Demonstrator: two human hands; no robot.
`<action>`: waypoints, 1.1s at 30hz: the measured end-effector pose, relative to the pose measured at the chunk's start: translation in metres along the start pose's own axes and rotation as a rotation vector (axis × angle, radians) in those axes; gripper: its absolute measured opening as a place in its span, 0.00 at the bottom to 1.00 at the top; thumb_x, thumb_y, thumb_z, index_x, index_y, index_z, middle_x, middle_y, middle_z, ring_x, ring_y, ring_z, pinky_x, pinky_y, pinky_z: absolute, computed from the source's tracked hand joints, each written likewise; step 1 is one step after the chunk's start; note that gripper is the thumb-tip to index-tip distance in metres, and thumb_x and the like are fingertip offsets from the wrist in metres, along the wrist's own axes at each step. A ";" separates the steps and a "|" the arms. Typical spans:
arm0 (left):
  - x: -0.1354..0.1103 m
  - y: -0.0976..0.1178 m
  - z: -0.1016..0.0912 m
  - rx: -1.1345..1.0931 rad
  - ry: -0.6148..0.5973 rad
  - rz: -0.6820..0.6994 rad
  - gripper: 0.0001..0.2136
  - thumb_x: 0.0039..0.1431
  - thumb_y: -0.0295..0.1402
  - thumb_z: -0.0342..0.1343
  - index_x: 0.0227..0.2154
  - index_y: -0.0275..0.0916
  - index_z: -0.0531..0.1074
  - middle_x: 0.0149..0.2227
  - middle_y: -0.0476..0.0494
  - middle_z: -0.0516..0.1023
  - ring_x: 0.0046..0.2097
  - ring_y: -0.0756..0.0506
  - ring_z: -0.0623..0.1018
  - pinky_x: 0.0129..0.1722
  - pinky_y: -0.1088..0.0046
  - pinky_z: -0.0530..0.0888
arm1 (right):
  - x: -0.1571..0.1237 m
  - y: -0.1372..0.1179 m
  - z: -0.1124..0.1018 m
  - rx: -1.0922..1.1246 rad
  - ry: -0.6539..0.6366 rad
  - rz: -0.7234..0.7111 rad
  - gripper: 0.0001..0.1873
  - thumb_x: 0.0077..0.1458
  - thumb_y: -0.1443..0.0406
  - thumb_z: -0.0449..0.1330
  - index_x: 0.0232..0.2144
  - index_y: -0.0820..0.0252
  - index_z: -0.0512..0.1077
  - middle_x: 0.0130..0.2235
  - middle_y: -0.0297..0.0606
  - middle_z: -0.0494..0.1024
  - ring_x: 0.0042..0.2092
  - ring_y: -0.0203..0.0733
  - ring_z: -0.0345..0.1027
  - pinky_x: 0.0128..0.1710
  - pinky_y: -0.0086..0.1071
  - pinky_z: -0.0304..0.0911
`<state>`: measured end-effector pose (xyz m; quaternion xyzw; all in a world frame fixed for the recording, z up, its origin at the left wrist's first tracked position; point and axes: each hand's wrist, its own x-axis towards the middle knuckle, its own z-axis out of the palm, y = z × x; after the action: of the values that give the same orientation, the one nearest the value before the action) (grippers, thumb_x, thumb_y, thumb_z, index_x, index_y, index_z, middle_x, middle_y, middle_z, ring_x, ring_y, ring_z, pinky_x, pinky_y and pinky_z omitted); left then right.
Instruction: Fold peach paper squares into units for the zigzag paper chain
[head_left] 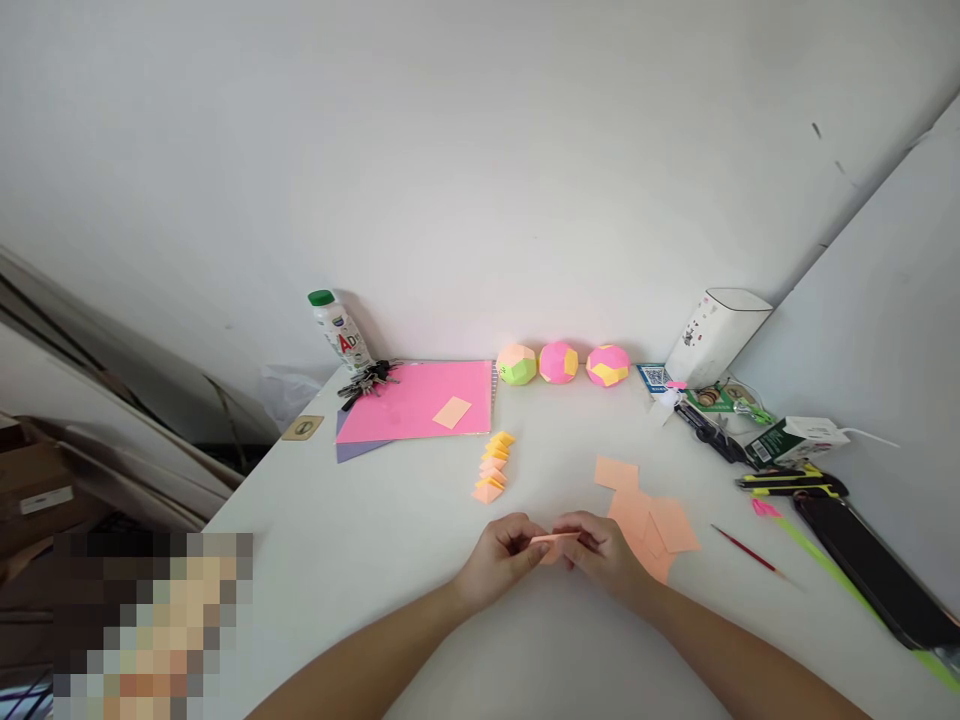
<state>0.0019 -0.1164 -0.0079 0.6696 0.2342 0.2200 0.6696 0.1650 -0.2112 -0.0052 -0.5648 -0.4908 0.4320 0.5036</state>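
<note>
Between my two hands, near the front of the white table, is a small peach piece of paper [553, 546] that looks folded. My left hand [501, 556] pinches its left end between thumb and fingers. On its right end, my right hand [600, 552] is closed in the same way. Just right of my right hand lie several loose peach paper sheets [634, 515], partly overlapping. Beyond my left hand, a row of small folded paper pieces [493, 466] in peach and yellow-orange runs away from me.
Three paper balls [559, 363] line the wall behind a pink sheet [427, 400] holding keys [369, 380] and a peach slip. A bottle [341, 330] stands back left. Rightward lie a thin red stick [750, 549], a cutter [791, 482], a black phone-like slab [874, 570] and small boxes [806, 438].
</note>
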 end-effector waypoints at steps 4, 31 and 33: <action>0.001 0.000 0.000 0.011 0.018 0.016 0.13 0.51 0.43 0.58 0.30 0.36 0.75 0.25 0.48 0.70 0.26 0.51 0.69 0.27 0.75 0.65 | 0.000 0.006 0.000 -0.073 0.024 -0.075 0.11 0.55 0.59 0.57 0.34 0.59 0.74 0.25 0.34 0.75 0.24 0.36 0.70 0.25 0.29 0.65; 0.000 0.002 0.002 -0.107 0.025 -0.022 0.13 0.53 0.41 0.57 0.25 0.34 0.72 0.23 0.49 0.72 0.27 0.50 0.72 0.27 0.75 0.67 | -0.001 0.005 0.000 -0.006 0.010 0.011 0.13 0.54 0.57 0.58 0.35 0.59 0.76 0.26 0.35 0.76 0.24 0.38 0.71 0.25 0.31 0.67; 0.000 0.002 0.003 -0.112 0.023 -0.017 0.13 0.53 0.41 0.57 0.24 0.35 0.72 0.23 0.49 0.71 0.27 0.51 0.72 0.27 0.75 0.67 | -0.001 0.006 0.000 -0.009 0.002 0.014 0.12 0.54 0.58 0.58 0.35 0.59 0.76 0.25 0.35 0.75 0.24 0.38 0.71 0.25 0.31 0.67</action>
<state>0.0033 -0.1185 -0.0055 0.6265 0.2347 0.2347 0.7052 0.1654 -0.2124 -0.0109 -0.5710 -0.4882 0.4326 0.4984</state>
